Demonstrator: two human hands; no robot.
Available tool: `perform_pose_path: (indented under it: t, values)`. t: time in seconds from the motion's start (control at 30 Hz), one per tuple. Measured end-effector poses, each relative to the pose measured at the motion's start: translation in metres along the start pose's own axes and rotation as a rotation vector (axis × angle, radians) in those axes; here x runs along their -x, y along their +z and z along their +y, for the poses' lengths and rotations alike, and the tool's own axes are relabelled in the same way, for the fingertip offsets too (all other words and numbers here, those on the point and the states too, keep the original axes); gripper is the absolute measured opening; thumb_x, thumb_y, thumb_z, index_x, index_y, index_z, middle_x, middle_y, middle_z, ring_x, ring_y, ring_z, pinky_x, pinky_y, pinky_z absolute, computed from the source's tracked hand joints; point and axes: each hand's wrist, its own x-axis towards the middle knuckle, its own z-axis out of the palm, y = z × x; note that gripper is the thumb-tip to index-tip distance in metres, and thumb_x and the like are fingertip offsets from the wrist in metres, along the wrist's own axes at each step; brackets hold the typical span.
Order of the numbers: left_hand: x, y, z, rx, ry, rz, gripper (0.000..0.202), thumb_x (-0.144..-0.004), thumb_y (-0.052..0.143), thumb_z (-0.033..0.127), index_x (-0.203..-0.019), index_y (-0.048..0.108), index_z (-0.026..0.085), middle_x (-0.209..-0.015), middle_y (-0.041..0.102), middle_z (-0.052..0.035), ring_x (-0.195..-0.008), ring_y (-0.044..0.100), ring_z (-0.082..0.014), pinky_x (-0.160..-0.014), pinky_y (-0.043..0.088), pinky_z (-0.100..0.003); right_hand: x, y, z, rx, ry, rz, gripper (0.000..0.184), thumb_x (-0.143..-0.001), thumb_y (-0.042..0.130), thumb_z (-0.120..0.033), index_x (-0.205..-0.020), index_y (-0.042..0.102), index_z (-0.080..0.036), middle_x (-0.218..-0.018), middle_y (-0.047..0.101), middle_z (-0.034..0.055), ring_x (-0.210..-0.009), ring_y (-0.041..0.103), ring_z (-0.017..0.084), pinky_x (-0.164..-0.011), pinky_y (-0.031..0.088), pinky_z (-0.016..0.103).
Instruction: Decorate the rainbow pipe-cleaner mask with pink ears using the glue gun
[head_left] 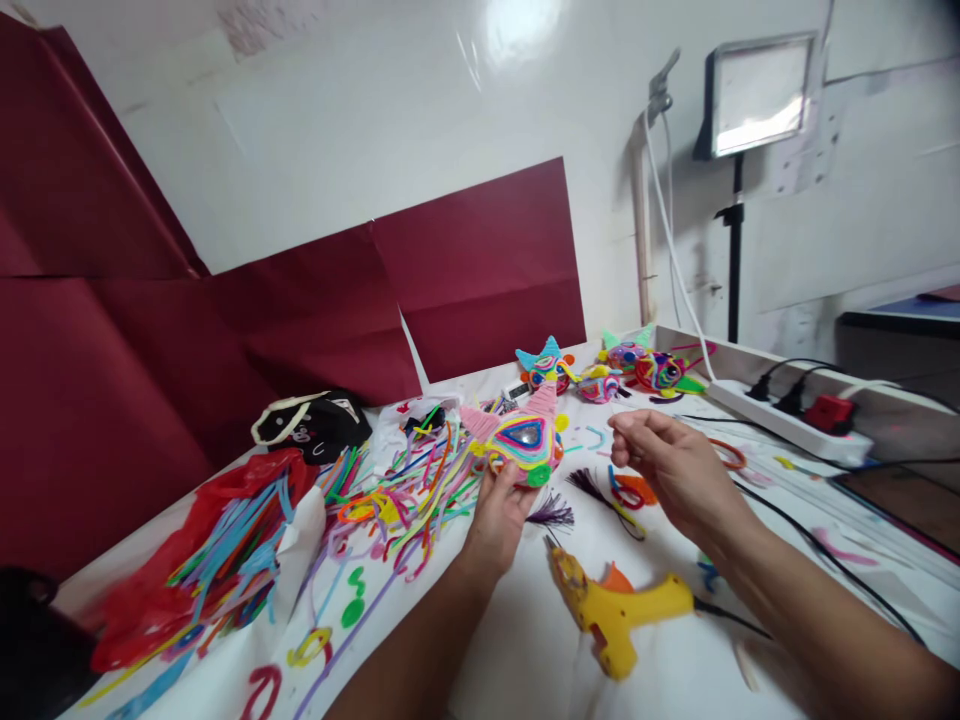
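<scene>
My left hand (pixel 501 515) is closed around the lower edge of a pipe-cleaner animal head (pixel 521 440). It has two pink pointed ears, coiled bands of several colours and a shiny oval in the middle. To its right, my right hand (pixel 667 465) is raised with thumb and forefinger pinched together, apart from the head. Whatever may be between those fingertips is too thin to make out. Below both hands, a yellow hot glue gun (pixel 619 610) lies on the white-covered table (pixel 517 640), its nozzle pointing up and left. A dark bristly tuft (pixel 553 512) lies just beyond the nozzle.
Loose pipe cleaners (pixel 420 490) are heaped at left, beside a red plastic bag (pixel 150 590) and a black pouch (pixel 319 425). Finished-looking pipe-cleaner figures (pixel 600 383) stand at the back. A power strip (pixel 795 420) with cables and a lamp (pixel 765 95) are at right.
</scene>
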Motion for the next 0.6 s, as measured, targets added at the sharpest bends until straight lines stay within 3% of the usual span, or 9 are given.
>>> perform_pose_path:
  t: [0.1,0.23,0.43,0.6]
  values:
    - [-0.001,-0.001,0.0,0.011,-0.014,0.009,0.056,-0.085,0.069,0.025,-0.135,0.046,0.026,-0.127,0.067,-0.007,-0.119,0.062,-0.0245,-0.115,0.038,-0.051,0.006,-0.001,-0.015,0.104,-0.093,-0.13,0.029,-0.075,0.077,-0.046,-0.075,0.065,-0.019,-0.062,0.06,-0.0031,-0.053,0.053,0.009,-0.054,0.043,0.022]
    - [-0.001,-0.001,0.0,0.024,-0.022,0.005,0.058,-0.083,0.071,0.026,-0.136,0.046,0.025,-0.129,0.066,-0.0082,-0.12,0.062,-0.0259,-0.114,0.038,-0.05,0.002,-0.012,-0.019,0.406,-0.29,-0.239,0.027,-0.087,0.065,-0.047,-0.078,0.063,-0.021,-0.061,0.059,-0.003,-0.055,0.055,0.011,-0.055,0.044,0.023]
    - [-0.002,-0.003,-0.003,0.035,-0.034,-0.01,0.061,-0.083,0.072,0.027,-0.138,0.045,0.026,-0.129,0.066,-0.0091,-0.12,0.062,-0.0268,-0.115,0.037,-0.05,-0.018,-0.041,0.0,0.888,-0.474,-0.292,0.024,-0.096,0.051,-0.041,-0.083,0.06,-0.022,-0.064,0.059,-0.003,-0.056,0.055,0.012,-0.056,0.043,0.025]
    - [-0.002,-0.004,-0.005,0.039,-0.02,-0.019,0.063,-0.083,0.071,0.027,-0.14,0.044,0.028,-0.126,0.068,-0.0083,-0.121,0.061,-0.0267,-0.114,0.038,-0.05,-0.021,-0.055,0.015,1.031,-0.61,-0.31,0.021,-0.097,0.047,-0.036,-0.085,0.058,-0.023,-0.065,0.061,-0.0034,-0.054,0.056,0.012,-0.055,0.043,0.025]
